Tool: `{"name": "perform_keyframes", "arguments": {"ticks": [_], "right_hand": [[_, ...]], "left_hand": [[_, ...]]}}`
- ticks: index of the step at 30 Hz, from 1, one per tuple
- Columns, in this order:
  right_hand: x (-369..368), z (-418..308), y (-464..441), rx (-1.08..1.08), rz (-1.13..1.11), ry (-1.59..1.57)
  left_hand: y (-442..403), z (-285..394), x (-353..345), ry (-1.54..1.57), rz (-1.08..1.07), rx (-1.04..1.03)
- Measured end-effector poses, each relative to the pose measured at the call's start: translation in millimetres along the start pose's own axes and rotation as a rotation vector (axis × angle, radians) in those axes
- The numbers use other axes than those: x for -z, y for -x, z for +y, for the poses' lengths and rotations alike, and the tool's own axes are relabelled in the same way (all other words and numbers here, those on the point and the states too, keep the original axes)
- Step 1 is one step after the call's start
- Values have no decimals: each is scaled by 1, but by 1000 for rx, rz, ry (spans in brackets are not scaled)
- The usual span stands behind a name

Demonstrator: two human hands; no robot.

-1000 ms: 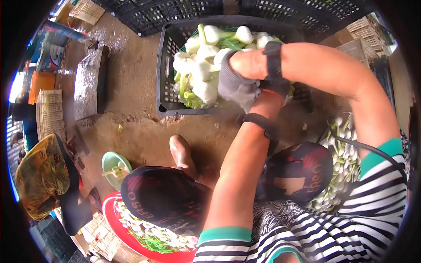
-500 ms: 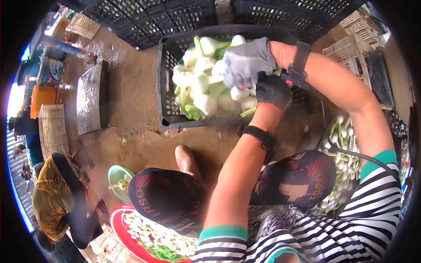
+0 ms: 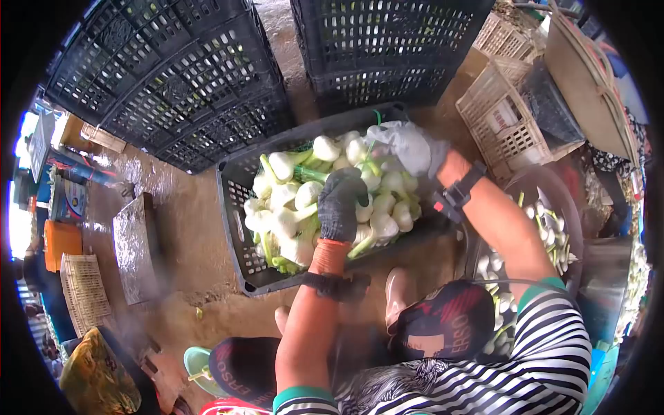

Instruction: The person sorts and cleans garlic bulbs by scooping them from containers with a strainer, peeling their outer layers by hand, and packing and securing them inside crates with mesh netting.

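A black plastic crate (image 3: 242, 266) holds a heap of garlic bulbs (image 3: 283, 197) with trimmed green stalks. My left hand (image 3: 342, 204), in a black glove, lies over the middle of the heap with its fingers curled down among the bulbs. What it grips, if anything, is hidden. At the crate's back right, my right hand (image 3: 415, 149) wears a grey glove and is slightly blurred. Its fingers are drawn together by thin green strands (image 3: 373, 146) that look like netting; what lies between them I cannot make out.
Tall black crates (image 3: 228, 83) stand behind the crate. A large tub of stalked garlic (image 3: 546, 228) is at my right side. Pale woven baskets (image 3: 508, 117) sit at the back right, and a metal-topped block (image 3: 135, 245) stands on the wet floor at left. A green bowl (image 3: 198, 363) is by my knee.
My hands, together over the heap before, are now apart: the left on the middle bulbs, the right at the back right. The view has tilted upward and shows more of the stacked crates.
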State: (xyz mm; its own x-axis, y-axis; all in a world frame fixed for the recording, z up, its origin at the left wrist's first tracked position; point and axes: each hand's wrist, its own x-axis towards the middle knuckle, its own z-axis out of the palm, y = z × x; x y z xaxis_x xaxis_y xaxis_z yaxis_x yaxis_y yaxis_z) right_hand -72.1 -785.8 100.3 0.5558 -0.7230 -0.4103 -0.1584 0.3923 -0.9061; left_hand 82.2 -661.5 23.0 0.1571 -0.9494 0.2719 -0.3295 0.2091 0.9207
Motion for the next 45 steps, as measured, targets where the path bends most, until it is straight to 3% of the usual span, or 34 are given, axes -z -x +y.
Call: {"name": "perform_keyframes", "arguments": {"ticks": [4, 7, 9, 10, 11, 13, 15, 20, 23, 24, 29, 31, 35, 36, 39, 40, 41, 43, 44, 45], "right_hand": [[2, 3, -14, 127, 153, 19], [4, -22, -13, -18, 446, 315], [17, -27, -11, 132, 724, 310], [25, -26, -7, 345, 774, 244], [37, -27, 1, 246, 799, 264], [26, -40, 31, -17, 492, 97], [-19, -49, 59, -344, 180, 215], [-60, -29, 29, -356, 183, 461], [-57, -3, 18, -267, 159, 524], [-56, -3, 16, -415, 213, 449], [-36, 3, 49, -135, 277, -71], [-25, 23, 49, -38, 385, -273], [-31, 10, 48, -6, 305, -695], [-37, 0, 49, -23, 237, -703], [-24, 4, 23, 58, -326, -767], [-24, 1, 16, 87, -41, -415], [-24, -1, 13, 109, -5, -194], [-27, -17, 15, 147, 76, 253], [-34, -13, 5, 188, 41, 338], [-29, 6, -13, 460, -60, 518]], "left_hand": [[-8, 3, 2, -199, -1, -270], [-8, -11, -4, -165, -92, -25], [-10, -18, -6, -119, -91, 76], [-10, -14, -5, -141, -94, 70], [-10, -10, -3, -162, -96, 65], [-8, 1, 0, -216, -93, 20], [-4, 6, 0, -169, -76, -21], [-2, 22, -4, 149, -53, 36], [-5, 29, 3, 12, -103, -83], [-5, 25, 3, -21, -106, -67], [-11, 31, 8, -443, -73, 38], [-13, 14, 10, -446, -93, 54], [-15, -6, 8, -509, -155, 155], [-17, -12, 5, -505, -169, 209], [-11, -30, 2, -53, 2, 253], [-9, -36, 2, 76, 39, 266], [-9, -43, 2, 176, 41, 283], [-11, -42, 1, 81, 35, 270], [-10, -41, -1, -114, 21, 241], [-9, -44, -1, 5, 43, 276]]}}
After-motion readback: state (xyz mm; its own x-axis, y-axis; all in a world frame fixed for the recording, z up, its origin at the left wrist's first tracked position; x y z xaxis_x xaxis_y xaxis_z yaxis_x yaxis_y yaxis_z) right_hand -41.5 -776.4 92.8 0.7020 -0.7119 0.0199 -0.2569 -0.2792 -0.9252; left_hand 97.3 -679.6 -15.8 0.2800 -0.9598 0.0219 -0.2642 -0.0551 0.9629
